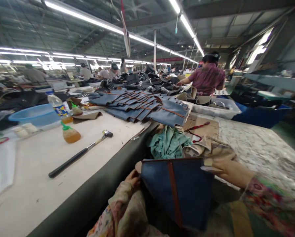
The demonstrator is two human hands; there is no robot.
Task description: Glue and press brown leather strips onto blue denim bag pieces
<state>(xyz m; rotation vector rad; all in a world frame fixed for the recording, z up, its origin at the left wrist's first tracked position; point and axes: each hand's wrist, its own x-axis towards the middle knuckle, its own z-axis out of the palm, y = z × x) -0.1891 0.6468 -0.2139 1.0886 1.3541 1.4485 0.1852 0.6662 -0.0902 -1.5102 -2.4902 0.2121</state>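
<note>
A blue leather-like panel (190, 187) with a brown strip down its middle and a dark brown top edge stands tilted before me. My left hand (134, 179) grips its upper left corner, with the fingertips partly hidden. At the upper right corner, my right hand (228, 169) is closed on a pale, flat, pointed piece (211, 169) whose kind I cannot make out. That piece touches or nearly touches the panel's edge. Just beyond the panel lie a crumpled green cloth (171, 143) and a beige cloth (211, 148).
Overlapping blue panels (137, 103) are stacked ahead. On the left table lie a hammer (80, 159), a squeeze bottle of amber liquid (70, 133), a drink bottle (58, 107) and a blue basin (36, 115). A co-worker (206, 77) stands beyond a white bin (226, 108).
</note>
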